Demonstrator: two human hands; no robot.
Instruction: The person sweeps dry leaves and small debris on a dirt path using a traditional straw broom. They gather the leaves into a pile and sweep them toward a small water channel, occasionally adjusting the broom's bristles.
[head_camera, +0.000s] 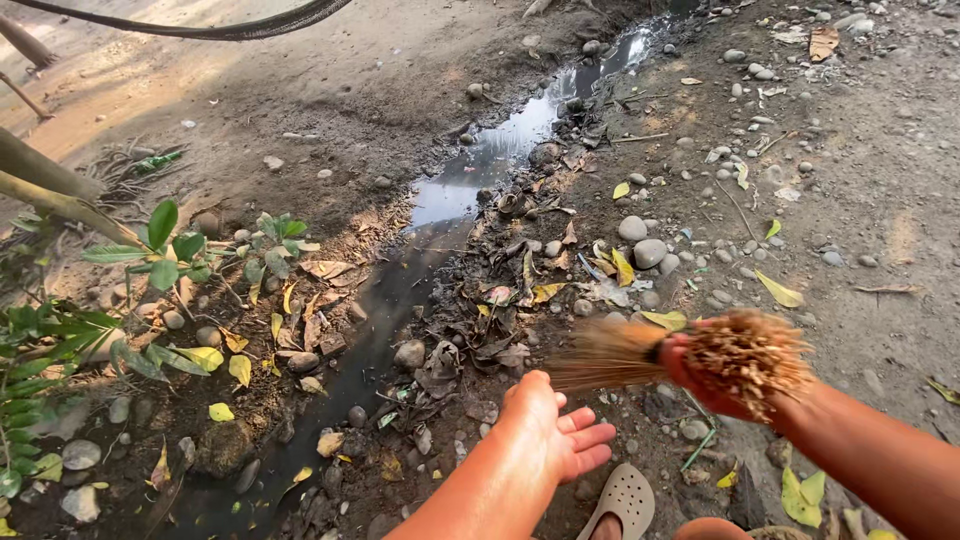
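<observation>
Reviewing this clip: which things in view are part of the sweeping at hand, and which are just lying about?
In use:
- bundled straw hand broom, gripped by the right hand
- wet brown dead leaves heaped beside the muddy water channel
- open left hand, empty, near the bristles

Lying about:
- rounded grey stones
- green leafy plant
- beige perforated clog
- black hose
</observation>
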